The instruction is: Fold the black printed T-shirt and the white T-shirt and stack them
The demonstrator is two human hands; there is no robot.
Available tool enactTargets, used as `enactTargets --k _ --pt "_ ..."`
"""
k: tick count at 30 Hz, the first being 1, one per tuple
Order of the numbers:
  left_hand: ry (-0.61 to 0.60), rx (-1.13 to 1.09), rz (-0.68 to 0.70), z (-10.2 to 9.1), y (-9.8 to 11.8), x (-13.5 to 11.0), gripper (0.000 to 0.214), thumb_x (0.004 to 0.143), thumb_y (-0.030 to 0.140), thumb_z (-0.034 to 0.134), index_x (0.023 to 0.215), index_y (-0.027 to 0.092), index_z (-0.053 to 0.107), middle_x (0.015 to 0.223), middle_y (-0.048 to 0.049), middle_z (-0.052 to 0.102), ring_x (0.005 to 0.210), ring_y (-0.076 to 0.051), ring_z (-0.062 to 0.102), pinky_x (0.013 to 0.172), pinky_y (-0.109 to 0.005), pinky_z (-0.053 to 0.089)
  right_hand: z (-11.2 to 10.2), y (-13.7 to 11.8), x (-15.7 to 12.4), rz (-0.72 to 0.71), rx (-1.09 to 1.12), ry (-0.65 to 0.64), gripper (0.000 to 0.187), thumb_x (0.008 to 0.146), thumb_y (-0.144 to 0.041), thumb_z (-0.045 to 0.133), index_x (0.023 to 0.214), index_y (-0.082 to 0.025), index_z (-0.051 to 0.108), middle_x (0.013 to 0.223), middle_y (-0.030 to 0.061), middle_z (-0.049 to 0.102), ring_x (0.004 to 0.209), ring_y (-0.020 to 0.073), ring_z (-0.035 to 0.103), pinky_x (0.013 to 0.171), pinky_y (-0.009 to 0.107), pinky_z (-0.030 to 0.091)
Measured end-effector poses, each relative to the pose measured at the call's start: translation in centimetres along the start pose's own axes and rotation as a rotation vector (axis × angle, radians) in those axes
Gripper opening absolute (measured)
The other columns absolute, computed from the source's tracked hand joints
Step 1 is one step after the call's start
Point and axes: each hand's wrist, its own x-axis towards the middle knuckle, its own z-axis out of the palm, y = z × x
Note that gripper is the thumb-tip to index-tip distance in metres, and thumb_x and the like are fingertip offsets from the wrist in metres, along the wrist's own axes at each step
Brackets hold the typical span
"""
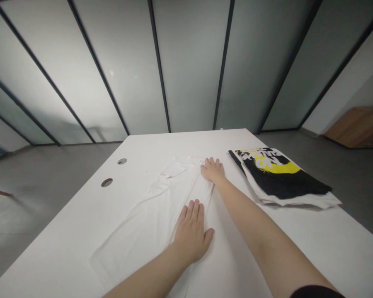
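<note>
White table (pixel 298 244), smooth half-folded white shirt (pixel 149 211)

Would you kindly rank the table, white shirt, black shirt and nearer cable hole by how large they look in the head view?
1. table
2. white shirt
3. black shirt
4. cable hole
The white shirt lies spread and nearer the camera, so its lead over the folded black shirt is unsure.
</note>
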Motion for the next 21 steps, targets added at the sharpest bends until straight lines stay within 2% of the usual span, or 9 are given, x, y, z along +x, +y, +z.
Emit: enactTargets --k 4,7,9,11,13,16,21 --pt "0.012 0.011 -0.001 0.2 -0.1 0.0 0.082 0.106 0.063 0.026 0.168 0.009 0.029 0.175 -0.016 0.021 0.164 -0.034 0.017 0.133 -0.054 0.02 -0.7 0.7 -0.4 -0.031 0.036 0.067 0.061 0.107 -0.036 0.027 0.16 -0.013 0.048 0.17 0.0168 0.037 0.158 0.039 0.028 0.125 0.06 0.024" --pt "0.029 0.021 -0.002 0.8 -0.3 0.1 0.083 0.105 0.062 0.031 0.169 0.009 0.025 0.175 -0.0175 0.02 0.163 -0.035 0.017 0.132 -0.055 0.02 -1.4 1.2 -1.2 -0.072 0.045 0.115 0.06 0.106 -0.026 0.021 0.154 -0.013 0.055 0.164 0.0144 0.047 0.154 0.0294 0.037 0.126 0.048 0.028" --pt "0.045 0.037 -0.009 1.2 -0.3 0.2 0.084 0.104 0.06 0.037 0.17 0.01 0.021 0.176 -0.0183 0.019 0.163 -0.036 0.017 0.132 -0.056 0.02 -1.5 1.3 -1.8 -0.106 0.039 0.114 0.057 0.105 -0.024 0.026 0.149 -0.016 0.061 0.157 0.0131 0.056 0.148 0.026 0.046 0.125 0.041 0.031" --pt "0.047 0.046 -0.014 1.1 -0.3 0.1 0.084 0.104 0.059 0.039 0.17 0.01 0.023 0.176 -0.0182 0.02 0.163 -0.036 0.017 0.132 -0.056 0.021 -1.4 1.0 -2.1 -0.129 0.022 0.087 0.052 0.103 -0.027 0.037 0.146 -0.018 0.064 0.155 0.0134 0.059 0.145 0.0287 0.049 0.124 0.042 0.032" --pt "0.034 0.035 -0.02 0.7 -0.1 0.1 0.083 0.104 0.062 0.035 0.169 0.01 0.028 0.175 -0.0183 0.022 0.163 -0.036 0.018 0.132 -0.056 0.021 -1.0 0.5 -2.2 -0.128 -0.003 0.057 0.052 0.1 -0.031 0.045 0.147 -0.017 0.062 0.16 0.0155 0.053 0.15 0.0351 0.043 0.124 0.049 0.029" --pt "0.005 0.014 -0.028 -0.1 0.2 -0.1 0.083 0.105 0.064 0.028 0.167 0.009 0.032 0.175 -0.0189 0.023 0.163 -0.036 0.019 0.132 -0.056 0.021 -0.6 -0.1 -2.0 -0.088 -0.034 0.027 0.061 0.1 -0.035 0.045 0.156 -0.011 0.052 0.168 0.0193 0.04 0.157 0.0432 0.03 0.125 0.059 0.023" --pt "0.005 0.001 -0.03 -0.3 0.3 -0.1 0.082 0.105 0.064 0.028 0.168 0.011 0.031 0.175 -0.0178 0.023 0.163 -0.036 0.019 0.131 -0.057 0.022 -0.3 -0.2 -1.8 -0.052 -0.043 0.008 0.067 0.101 -0.041 0.043 0.161 -0.012 0.044 0.172 0.0195 0.033 0.159 0.0442 0.024 0.126 0.06 0.02"
